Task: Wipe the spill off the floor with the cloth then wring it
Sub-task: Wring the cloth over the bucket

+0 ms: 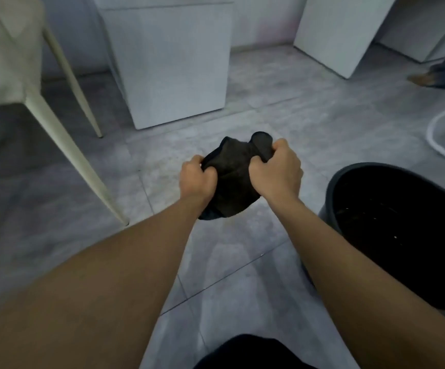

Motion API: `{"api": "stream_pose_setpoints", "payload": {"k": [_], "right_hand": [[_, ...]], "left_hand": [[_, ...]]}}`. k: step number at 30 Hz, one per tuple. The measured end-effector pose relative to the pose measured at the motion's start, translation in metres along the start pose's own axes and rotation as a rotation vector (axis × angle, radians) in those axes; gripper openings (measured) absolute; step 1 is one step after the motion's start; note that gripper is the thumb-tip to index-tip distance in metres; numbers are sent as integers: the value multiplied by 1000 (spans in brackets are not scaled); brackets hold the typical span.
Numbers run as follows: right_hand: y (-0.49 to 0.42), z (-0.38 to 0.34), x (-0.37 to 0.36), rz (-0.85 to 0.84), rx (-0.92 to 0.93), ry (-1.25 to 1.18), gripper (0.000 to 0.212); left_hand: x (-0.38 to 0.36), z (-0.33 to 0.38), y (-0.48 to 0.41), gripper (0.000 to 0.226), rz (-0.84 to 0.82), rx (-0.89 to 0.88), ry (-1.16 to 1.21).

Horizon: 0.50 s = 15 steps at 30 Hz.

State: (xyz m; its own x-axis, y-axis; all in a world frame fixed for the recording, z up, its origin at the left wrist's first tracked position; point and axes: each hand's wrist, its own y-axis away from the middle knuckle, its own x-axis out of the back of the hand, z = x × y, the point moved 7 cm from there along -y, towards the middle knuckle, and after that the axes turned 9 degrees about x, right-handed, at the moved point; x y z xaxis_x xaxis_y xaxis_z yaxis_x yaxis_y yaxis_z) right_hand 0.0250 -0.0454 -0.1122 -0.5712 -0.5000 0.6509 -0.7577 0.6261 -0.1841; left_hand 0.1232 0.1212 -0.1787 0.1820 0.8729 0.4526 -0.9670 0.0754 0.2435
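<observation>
Above a grey tiled floor (242, 262), two bare hands grip one dark cloth (232, 179) in mid-air, both arms stretched forward from the camera. Black to dark brown and bunched into soft folds, the cloth shows no print or pattern. Its long axis runs from a loose lower end near the left wrist up and away to two rounded lobes at the top, beside the right knuckles; that far end points toward a white cabinet (173, 65). The left hand (197, 179) is closed in a fist on the cloth's left edge, fingers curled tight into the fabric. The right hand (276, 171) is likewise clenched on the upper right edge, fingertips buried in the folds. The cloth hangs clear of the floor, left of one black bucket (330, 187) standing at the right; liquid glints in its dark interior. One pale chair (8, 62) stands at the left, two of its slim legs plain to see. A second white cabinet (349, 35) stands farther back, and another person's leg and shoe (426, 77) show at the far right edge.
</observation>
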Motion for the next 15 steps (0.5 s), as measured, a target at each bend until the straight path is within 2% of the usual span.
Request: {"api": "stream_pose_setpoints", "payload": {"k": [5, 9, 12, 13, 15], "right_hand": [[-7, 7, 114, 300, -66, 28, 18], [2, 37, 164, 455, -169, 43, 18], [12, 69, 177, 415, -267, 110, 21], [15, 81, 175, 363, -319, 140, 27], [21, 102, 168, 224, -441, 238, 54]], "left_hand": [[-55, 111, 29, 26, -115, -196, 10], [-101, 146, 58, 23, -208, -276, -28], [-136, 144, 76, 17, -286, -320, -135], [-147, 138, 79, 18, -321, -320, -183], [-165, 123, 82, 29, -398, -294, -278]]}}
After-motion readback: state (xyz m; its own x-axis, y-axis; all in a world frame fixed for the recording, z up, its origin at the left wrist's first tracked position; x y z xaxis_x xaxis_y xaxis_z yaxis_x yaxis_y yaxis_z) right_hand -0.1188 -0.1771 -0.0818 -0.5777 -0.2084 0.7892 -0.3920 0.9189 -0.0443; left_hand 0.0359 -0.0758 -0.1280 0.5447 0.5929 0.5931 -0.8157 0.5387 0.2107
